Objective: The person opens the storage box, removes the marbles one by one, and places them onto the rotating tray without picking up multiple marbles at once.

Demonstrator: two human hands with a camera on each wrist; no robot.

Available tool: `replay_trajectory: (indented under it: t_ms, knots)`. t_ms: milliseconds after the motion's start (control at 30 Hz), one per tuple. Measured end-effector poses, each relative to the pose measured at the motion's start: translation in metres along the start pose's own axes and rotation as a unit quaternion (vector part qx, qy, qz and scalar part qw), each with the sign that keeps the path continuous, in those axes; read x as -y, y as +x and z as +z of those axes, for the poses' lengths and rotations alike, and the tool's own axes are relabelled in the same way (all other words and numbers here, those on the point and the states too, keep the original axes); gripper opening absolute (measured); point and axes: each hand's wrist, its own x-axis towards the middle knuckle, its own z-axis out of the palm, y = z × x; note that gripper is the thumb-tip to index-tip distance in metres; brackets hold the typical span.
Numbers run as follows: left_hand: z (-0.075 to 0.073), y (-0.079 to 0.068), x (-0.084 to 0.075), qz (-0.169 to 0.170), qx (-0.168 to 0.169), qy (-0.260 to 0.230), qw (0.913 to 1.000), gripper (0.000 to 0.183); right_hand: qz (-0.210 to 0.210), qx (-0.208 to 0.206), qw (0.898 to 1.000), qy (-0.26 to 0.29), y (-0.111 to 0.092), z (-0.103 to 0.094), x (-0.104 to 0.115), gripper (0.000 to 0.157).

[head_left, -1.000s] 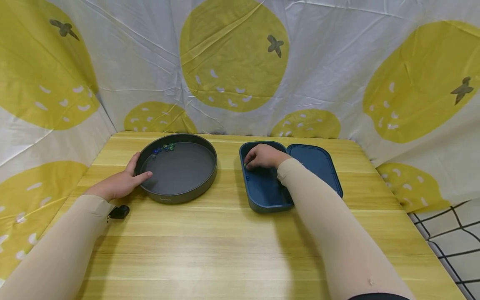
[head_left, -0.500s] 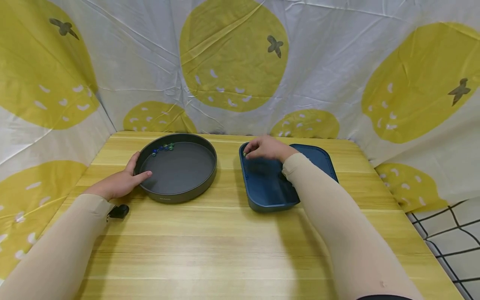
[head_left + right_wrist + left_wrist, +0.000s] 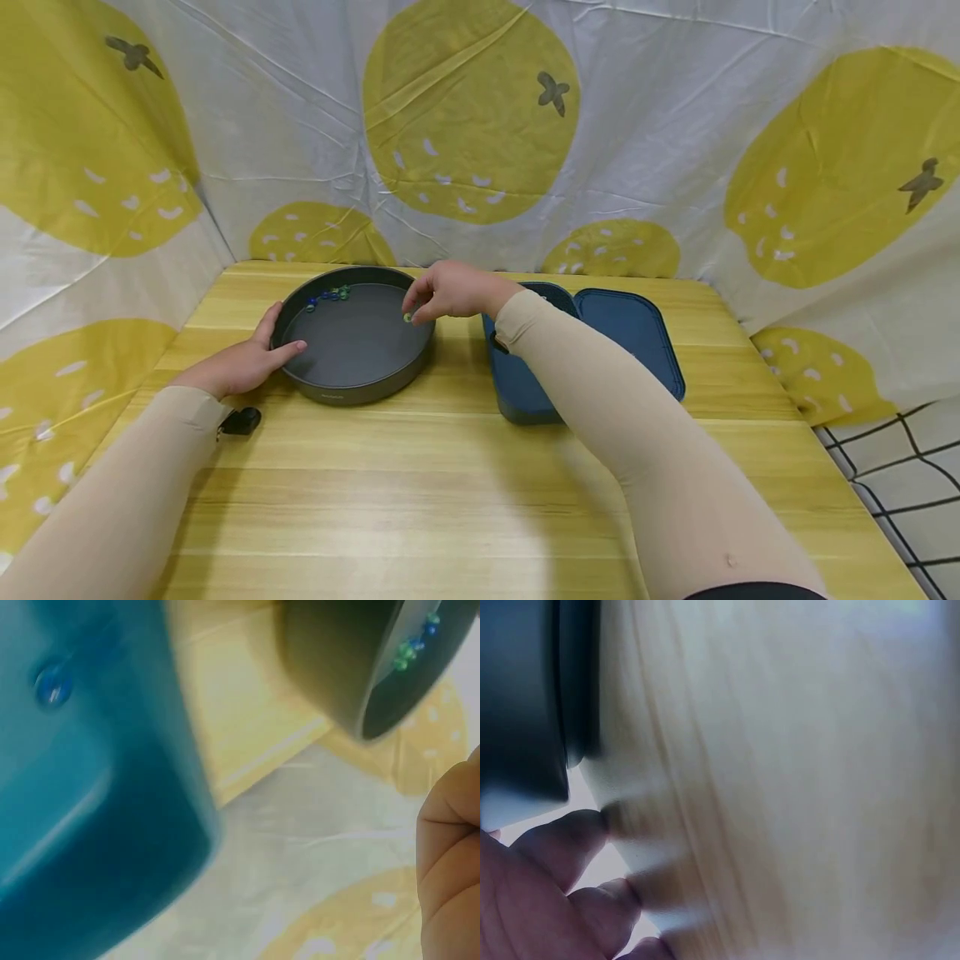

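Observation:
A round dark grey pan (image 3: 352, 354) stands on the left of the table, with several blue and green marbles (image 3: 330, 296) along its far left inside. My left hand (image 3: 236, 367) holds the pan's left side, thumb over the rim and the other fingers outside. Above the pan's right part, my right hand (image 3: 453, 292) pinches a yellowish-green marble (image 3: 407, 317) between thumb and fingers. Behind my right forearm is a blue rectangular box (image 3: 517, 387), partly hidden. One blue marble (image 3: 54, 685) lies inside the box in the right wrist view.
The blue lid (image 3: 630, 333) lies flat to the right of the box. A wooden table (image 3: 420, 500) carries everything. White cloth with yellow fruit prints (image 3: 472, 108) hangs close behind it, and a wire grid (image 3: 907, 483) stands at the right.
My right hand has lifted a yellowish-green marble out of the blue box and moved left to over the pan. The left hand stays on the pan's rim.

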Motion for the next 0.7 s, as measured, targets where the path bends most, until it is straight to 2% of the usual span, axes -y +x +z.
replay_trajectory:
  t_ms: [133, 233, 400, 533, 700]
  knots:
    - [0.001, 0.001, -0.001, -0.002, 0.002, 0.002, 1.0000, 0.103, -0.001, 0.000, 1.000, 0.010, -0.003, 0.001, -0.003, 0.033]
    - [0.001, 0.002, -0.001, -0.002, 0.002, 0.004, 1.0000, 0.104, 0.008, -0.017, 1.000, 0.010, -0.017, -0.006, -0.022, 0.033]
    - [-0.001, 0.001, 0.002, -0.006, 0.006, 0.011, 0.9999, 0.105, 0.063, -0.031, 0.998, 0.002, -0.044, -0.018, -0.071, 0.030]
    - [-0.002, 0.000, 0.002, -0.009, 0.004, 0.014, 0.9998, 0.105, 0.111, -0.020, 0.993, -0.034, -0.056, -0.015, -0.106, 0.030]
    - [0.000, 0.002, 0.003, -0.005, 0.000, 0.008, 1.0000, 0.104, 0.153, 0.001, 0.987, -0.051, -0.061, -0.004, -0.126, 0.031]
